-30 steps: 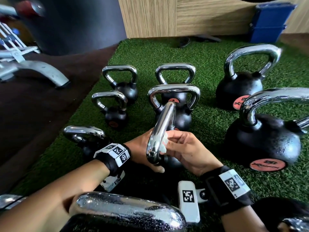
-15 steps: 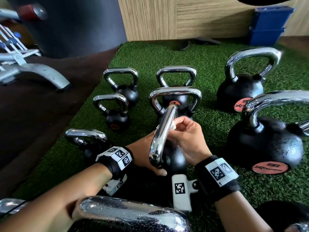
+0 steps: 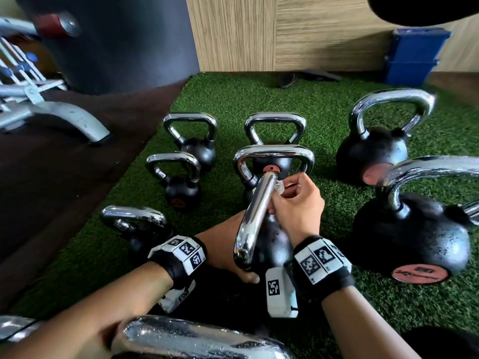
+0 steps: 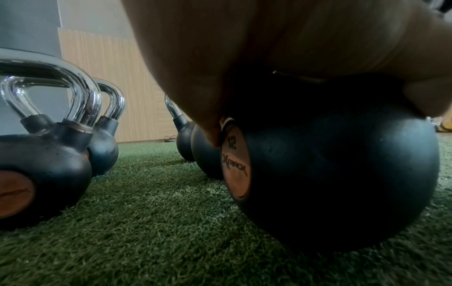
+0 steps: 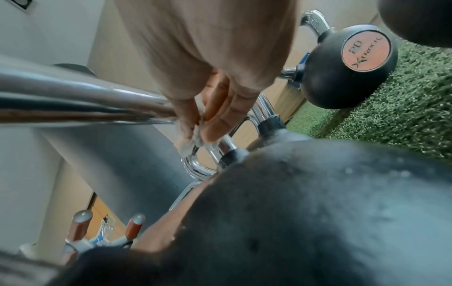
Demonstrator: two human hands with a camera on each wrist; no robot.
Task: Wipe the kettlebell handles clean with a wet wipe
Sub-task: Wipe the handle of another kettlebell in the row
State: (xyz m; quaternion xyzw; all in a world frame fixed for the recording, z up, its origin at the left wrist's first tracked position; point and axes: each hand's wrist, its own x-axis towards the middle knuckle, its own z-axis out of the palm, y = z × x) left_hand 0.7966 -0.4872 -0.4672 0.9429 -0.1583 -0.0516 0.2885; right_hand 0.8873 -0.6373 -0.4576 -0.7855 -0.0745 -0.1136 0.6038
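A black kettlebell (image 3: pixel 274 244) with a chrome handle (image 3: pixel 255 213) stands on the green turf between my wrists, its handle edge-on to the head view. My right hand (image 3: pixel 295 203) pinches a white wet wipe (image 3: pixel 279 187) against the far upper end of that handle. The right wrist view shows the wipe (image 5: pixel 193 137) bunched between thumb and fingers of the right hand (image 5: pixel 208 120) on the chrome bar (image 5: pixel 80 104). My left hand (image 3: pixel 228 252) grips the ball from the left. In the left wrist view the left hand (image 4: pixel 293 63) is curled over the ball (image 4: pixel 342 174).
Several more chrome-handled kettlebells stand around: small ones (image 3: pixel 178 182) to the left, two larger (image 3: pixel 412 229) on the right, one handle (image 3: pixel 202 338) nearest me. A bench frame (image 3: pixel 51 115) sits on the dark floor left of the turf; blue boxes (image 3: pixel 412 55) stand at the wall.
My right hand has slid the wipe along the handle from its near middle to the far upper end. The left hand has kept its hold on the ball.
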